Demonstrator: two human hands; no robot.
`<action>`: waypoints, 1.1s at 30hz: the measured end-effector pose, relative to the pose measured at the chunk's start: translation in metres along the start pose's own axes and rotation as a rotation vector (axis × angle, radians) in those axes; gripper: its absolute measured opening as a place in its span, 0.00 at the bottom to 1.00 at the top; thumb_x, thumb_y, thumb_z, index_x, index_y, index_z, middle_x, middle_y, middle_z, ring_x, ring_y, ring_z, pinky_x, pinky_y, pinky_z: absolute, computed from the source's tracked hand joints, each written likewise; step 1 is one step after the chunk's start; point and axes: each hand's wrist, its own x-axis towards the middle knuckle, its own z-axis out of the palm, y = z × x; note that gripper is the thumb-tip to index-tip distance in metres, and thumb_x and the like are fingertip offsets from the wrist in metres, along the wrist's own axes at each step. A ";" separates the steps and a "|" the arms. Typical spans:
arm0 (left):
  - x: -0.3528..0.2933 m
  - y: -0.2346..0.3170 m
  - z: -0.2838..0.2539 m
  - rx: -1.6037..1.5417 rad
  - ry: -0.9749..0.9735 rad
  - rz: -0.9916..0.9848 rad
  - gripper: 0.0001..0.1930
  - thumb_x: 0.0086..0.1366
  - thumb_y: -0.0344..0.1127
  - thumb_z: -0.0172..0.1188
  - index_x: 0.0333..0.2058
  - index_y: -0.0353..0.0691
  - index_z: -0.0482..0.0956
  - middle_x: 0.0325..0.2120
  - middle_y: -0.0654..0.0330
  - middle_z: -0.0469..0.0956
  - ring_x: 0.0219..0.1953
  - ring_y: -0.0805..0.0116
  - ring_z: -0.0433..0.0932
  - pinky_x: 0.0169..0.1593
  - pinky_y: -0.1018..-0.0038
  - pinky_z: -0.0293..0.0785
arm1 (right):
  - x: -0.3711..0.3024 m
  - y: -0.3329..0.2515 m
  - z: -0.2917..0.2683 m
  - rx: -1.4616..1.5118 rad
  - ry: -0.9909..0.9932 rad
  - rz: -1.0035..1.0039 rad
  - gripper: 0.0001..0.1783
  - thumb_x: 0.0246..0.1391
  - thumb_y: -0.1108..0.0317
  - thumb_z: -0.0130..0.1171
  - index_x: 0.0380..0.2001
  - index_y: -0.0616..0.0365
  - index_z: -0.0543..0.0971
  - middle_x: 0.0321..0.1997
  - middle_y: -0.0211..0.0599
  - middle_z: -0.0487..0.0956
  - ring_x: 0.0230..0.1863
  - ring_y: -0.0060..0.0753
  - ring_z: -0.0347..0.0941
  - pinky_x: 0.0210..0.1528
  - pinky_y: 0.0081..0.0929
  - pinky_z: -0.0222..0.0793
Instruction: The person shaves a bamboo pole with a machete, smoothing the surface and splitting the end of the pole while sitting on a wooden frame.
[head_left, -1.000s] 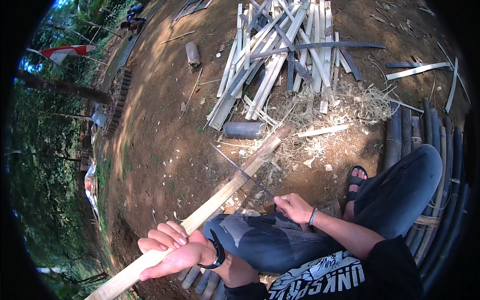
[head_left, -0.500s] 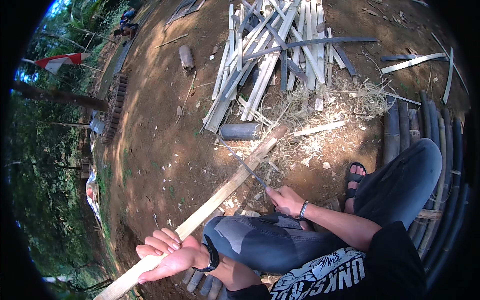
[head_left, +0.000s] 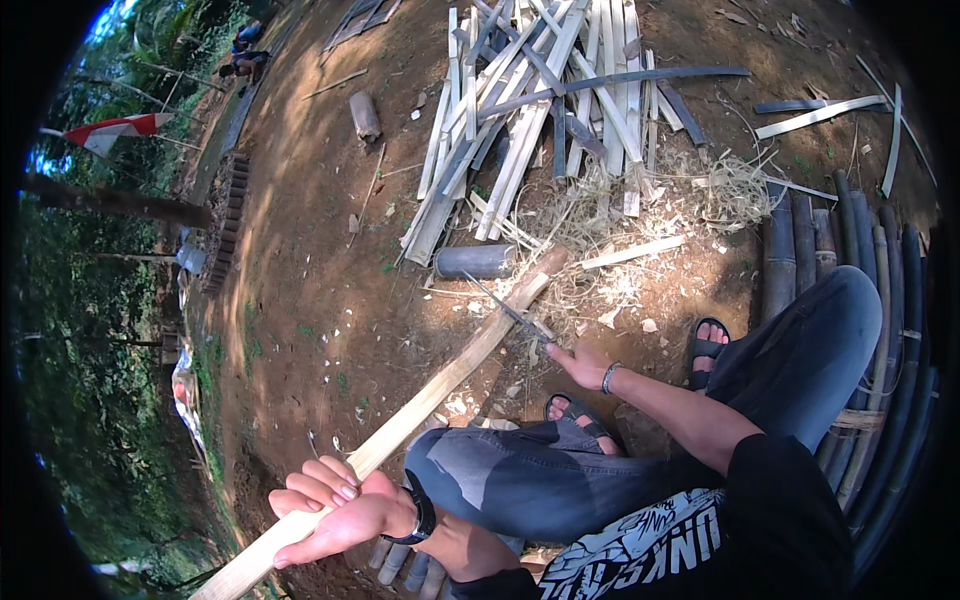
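Observation:
A long pale wooden strip [head_left: 430, 399], browner at its far end, slants from the lower left up to the middle. My left hand [head_left: 330, 508] is wrapped round its near part, fingers over the top, a dark watch on the wrist. My right hand [head_left: 580, 366] grips the handle of a knife, and the handle is mostly hidden by the fingers. The thin knife blade [head_left: 497, 303] lies across the strip close to its far end, its tip reaching past the left side. A bracelet circles my right wrist.
Ahead lies a heap of split bamboo strips [head_left: 540, 100] with curly shavings [head_left: 720, 195] beside it. A short dark bamboo piece [head_left: 475, 262] rests on the dirt past the strip. Bamboo poles [head_left: 895, 330] form a platform at the right. Another person [head_left: 245, 62] is far off at upper left.
My right hand and the knife have moved away from me along the strip, toward its far end. The left hand keeps its hold in nearly the same place.

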 end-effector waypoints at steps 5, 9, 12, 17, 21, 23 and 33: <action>-0.001 -0.001 0.004 -0.019 -0.073 -0.005 0.32 0.63 0.71 0.31 0.17 0.47 0.53 0.07 0.69 0.51 0.07 0.80 0.49 0.10 0.85 0.44 | -0.003 -0.007 -0.003 0.106 -0.338 -0.338 0.42 0.57 0.34 0.41 0.07 0.65 0.63 0.10 0.44 0.66 0.14 0.37 0.66 0.26 0.43 0.64; -0.002 0.002 0.007 -0.024 -0.059 -0.020 0.32 0.63 0.71 0.31 0.17 0.47 0.52 0.07 0.69 0.50 0.07 0.80 0.49 0.10 0.86 0.44 | -0.002 -0.018 -0.017 0.030 -0.109 -0.115 0.42 0.56 0.33 0.41 0.10 0.63 0.68 0.10 0.38 0.69 0.13 0.35 0.69 0.26 0.37 0.67; -0.003 0.003 0.007 -0.034 -0.081 -0.006 0.32 0.63 0.71 0.31 0.17 0.47 0.52 0.07 0.69 0.51 0.07 0.80 0.49 0.10 0.86 0.44 | 0.003 -0.018 -0.026 0.174 -0.081 0.018 0.42 0.56 0.32 0.40 0.08 0.62 0.69 0.09 0.38 0.68 0.13 0.35 0.69 0.24 0.39 0.66; -0.003 0.001 0.004 -0.035 -0.065 -0.023 0.33 0.63 0.71 0.32 0.17 0.47 0.53 0.07 0.69 0.51 0.07 0.80 0.49 0.10 0.86 0.44 | 0.005 -0.007 -0.014 0.194 -0.352 -0.240 0.42 0.57 0.34 0.42 0.09 0.66 0.67 0.10 0.44 0.68 0.16 0.39 0.69 0.28 0.41 0.67; 0.000 0.002 0.002 -0.030 -0.071 -0.033 0.33 0.62 0.72 0.32 0.17 0.46 0.53 0.07 0.69 0.51 0.07 0.80 0.49 0.11 0.85 0.44 | 0.008 -0.003 -0.007 0.046 -0.125 -0.110 0.42 0.56 0.33 0.41 0.12 0.65 0.70 0.10 0.41 0.68 0.15 0.37 0.68 0.25 0.41 0.65; 0.001 0.002 0.001 -0.042 -0.069 -0.035 0.33 0.62 0.72 0.32 0.17 0.46 0.53 0.07 0.69 0.51 0.07 0.80 0.49 0.11 0.85 0.44 | 0.008 -0.003 -0.007 0.170 -0.131 -0.084 0.42 0.56 0.33 0.41 0.12 0.66 0.70 0.10 0.41 0.68 0.15 0.37 0.68 0.24 0.41 0.65; 0.000 -0.001 0.010 -0.032 -0.065 -0.013 0.33 0.62 0.72 0.32 0.17 0.46 0.53 0.07 0.69 0.50 0.07 0.80 0.48 0.11 0.85 0.43 | 0.005 0.009 -0.009 0.214 -0.195 -0.058 0.38 0.58 0.33 0.40 0.09 0.55 0.67 0.10 0.30 0.68 0.13 0.26 0.64 0.19 0.32 0.62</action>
